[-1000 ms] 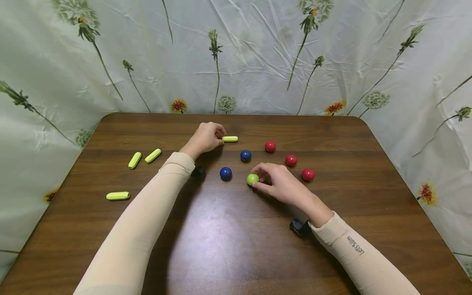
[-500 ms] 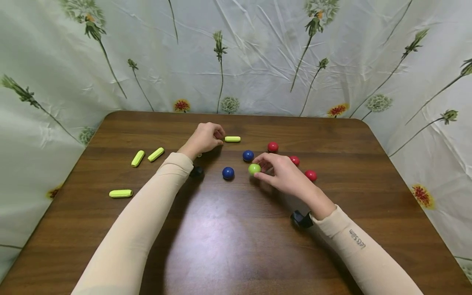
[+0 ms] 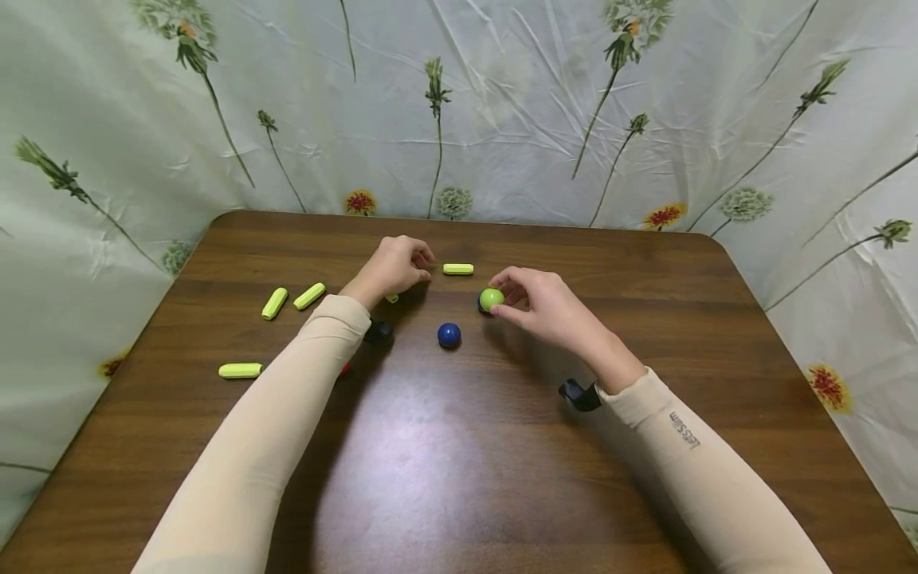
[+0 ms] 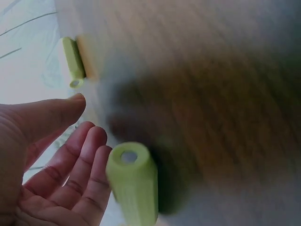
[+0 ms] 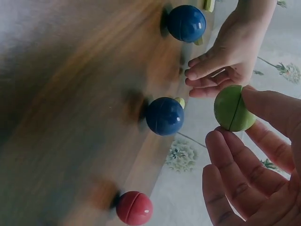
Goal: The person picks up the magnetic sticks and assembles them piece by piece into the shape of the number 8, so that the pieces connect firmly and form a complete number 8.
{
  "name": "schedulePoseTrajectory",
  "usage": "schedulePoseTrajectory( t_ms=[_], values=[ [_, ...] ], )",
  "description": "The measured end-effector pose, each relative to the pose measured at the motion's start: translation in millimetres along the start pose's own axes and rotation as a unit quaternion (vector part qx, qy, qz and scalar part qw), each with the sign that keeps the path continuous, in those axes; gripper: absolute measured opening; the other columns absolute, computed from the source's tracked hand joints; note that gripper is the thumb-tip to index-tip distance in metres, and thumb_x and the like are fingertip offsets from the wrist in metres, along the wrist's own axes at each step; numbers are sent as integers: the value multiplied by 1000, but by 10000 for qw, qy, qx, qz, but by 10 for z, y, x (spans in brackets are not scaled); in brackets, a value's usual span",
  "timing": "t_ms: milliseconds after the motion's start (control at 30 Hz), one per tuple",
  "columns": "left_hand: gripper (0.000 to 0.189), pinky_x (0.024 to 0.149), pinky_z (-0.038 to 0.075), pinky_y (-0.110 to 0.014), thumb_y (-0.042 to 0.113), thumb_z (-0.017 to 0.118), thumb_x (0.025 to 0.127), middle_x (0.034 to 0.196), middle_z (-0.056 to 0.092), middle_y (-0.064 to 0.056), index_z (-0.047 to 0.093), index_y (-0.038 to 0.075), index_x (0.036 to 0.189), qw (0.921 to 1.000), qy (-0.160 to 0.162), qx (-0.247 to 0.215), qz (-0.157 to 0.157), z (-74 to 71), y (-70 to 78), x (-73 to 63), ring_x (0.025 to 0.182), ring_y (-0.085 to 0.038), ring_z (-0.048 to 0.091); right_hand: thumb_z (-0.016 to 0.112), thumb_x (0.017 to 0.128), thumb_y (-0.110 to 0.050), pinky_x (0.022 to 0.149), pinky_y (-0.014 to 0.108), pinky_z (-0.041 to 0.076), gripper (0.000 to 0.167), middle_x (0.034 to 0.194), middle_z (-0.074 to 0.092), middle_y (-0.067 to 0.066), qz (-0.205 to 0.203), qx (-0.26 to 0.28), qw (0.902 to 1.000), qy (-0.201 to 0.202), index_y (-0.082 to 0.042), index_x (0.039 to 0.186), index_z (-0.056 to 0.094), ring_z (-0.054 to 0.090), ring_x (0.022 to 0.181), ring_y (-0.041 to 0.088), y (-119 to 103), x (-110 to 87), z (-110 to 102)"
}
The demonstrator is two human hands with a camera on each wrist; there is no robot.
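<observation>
My right hand (image 3: 552, 315) pinches a glossy green ball (image 3: 491, 300) between thumb and fingertips. In the right wrist view a seam runs round this green ball (image 5: 233, 109), held off the table. It overlaps a blue ball (image 5: 164, 116) in the head view; another blue ball (image 3: 449, 335) lies nearer. My left hand (image 3: 393, 267) holds nothing, its fingers loosely bent and thumb apart. Just right of its fingertips lies a yellow-green stick (image 3: 458, 269). Close beside the left fingers in the left wrist view is another stick (image 4: 134, 188), with a grey disc in its end.
Three more yellow-green sticks, one of them this stick (image 3: 240, 371), lie on the left of the brown wooden table (image 3: 445, 478). A red ball (image 5: 134, 208) shows in the right wrist view. Something red (image 3: 345, 369) peeks out by the left sleeve. Flowered cloth (image 3: 387, 119) hangs behind.
My right hand has lifted the green ball and carried it toward the back, over the far blue ball, covering the red balls. A gap has opened between my left fingertips and the back stick.
</observation>
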State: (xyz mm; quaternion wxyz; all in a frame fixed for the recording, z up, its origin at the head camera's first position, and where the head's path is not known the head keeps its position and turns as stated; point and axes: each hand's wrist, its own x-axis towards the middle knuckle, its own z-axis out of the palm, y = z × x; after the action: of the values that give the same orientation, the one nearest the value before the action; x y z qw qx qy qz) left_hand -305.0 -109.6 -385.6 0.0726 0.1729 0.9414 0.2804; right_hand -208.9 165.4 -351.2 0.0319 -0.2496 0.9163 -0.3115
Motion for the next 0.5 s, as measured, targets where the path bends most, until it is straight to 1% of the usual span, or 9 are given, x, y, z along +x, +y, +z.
schedulePoseTrajectory(
  t_ms=[100,233,367,500],
  values=[
    [22,98,57,-47,9,79,96,114,80,-17,77,4,117,10000,31,-32,11,-55,-7,-47,109,-33,74,79,100,-19,92,44,62,32,112,78,9,-19,2,10000,-13,-6,128,70,75,103,25,-11,45,-10],
    [23,98,57,-48,10,80,95,113,80,-18,77,4,117,9999,99,49,-43,-124,-37,-125,109,-33,73,79,100,-19,93,47,62,31,113,78,10,8,24,10000,-21,-6,127,70,75,103,26,-26,91,-22],
    [22,99,55,-49,13,79,96,111,78,-18,77,3,115,9995,170,158,-197,-180,-83,-221,109,-34,71,78,100,-19,94,47,61,30,112,78,10,31,1,10000,-41,-6,126,70,75,103,26,-34,139,-23],
    [25,100,54,-49,17,79,95,112,77,-18,77,3,115,9987,190,233,-417,-216,-138,-323,109,-34,70,78,100,-19,94,46,61,31,113,78,10,18,-17,10000,-71,-7,127,70,76,103,26,-34,195,-21]
  ],
)
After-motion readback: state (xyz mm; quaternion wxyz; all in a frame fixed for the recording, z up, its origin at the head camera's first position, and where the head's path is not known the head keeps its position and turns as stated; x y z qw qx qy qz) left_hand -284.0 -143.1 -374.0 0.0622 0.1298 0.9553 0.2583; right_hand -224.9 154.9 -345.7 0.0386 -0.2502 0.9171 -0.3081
